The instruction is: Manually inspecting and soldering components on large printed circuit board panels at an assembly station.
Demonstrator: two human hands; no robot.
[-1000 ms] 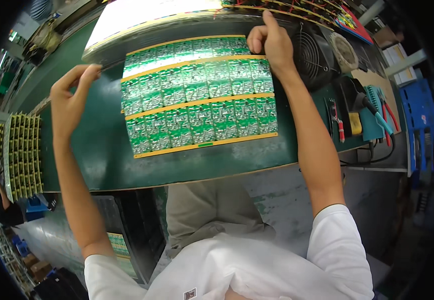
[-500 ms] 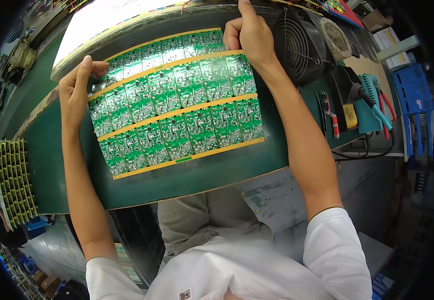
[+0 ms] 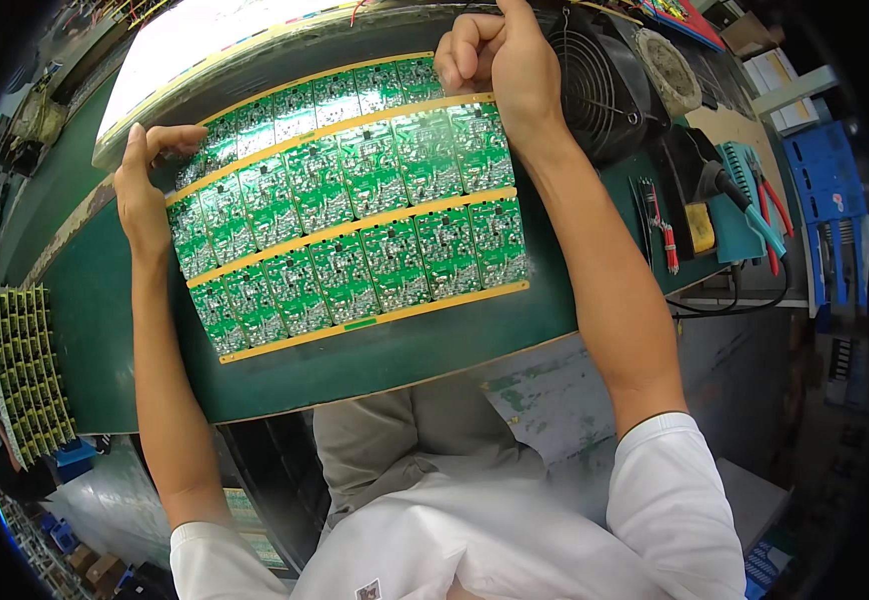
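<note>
A large panel of green circuit boards point(image 3: 355, 220), joined in rows by yellow strips, lies on the green bench in front of me. Dense solder joints and small parts cover its face. My left hand point(image 3: 145, 190) is beside the panel's far left side, thumb raised and apart, fingers reaching to its edge. At the far right corner is my right hand point(image 3: 520, 80), its fingers loosely bent and its thumb pointing up. Nothing shows between the fingers and thumb of either hand. Whether the right fingertips touch the panel, I cannot tell.
Beyond the panel runs a brightly lit white surface point(image 3: 225, 50). A black fan point(image 3: 595, 90) stands right of my right hand. Farther right lie red-handled pliers point(image 3: 775, 200), a blue-handled soldering iron point(image 3: 760, 225) and a red tool point(image 3: 669, 245). Yellow-green boards point(image 3: 30, 370) stand stacked at left.
The panel's left end has shifted slightly left. My left hand has moved a little left and its fingers have straightened. My right hand has turned slightly, its fingers lifting at the corner.
</note>
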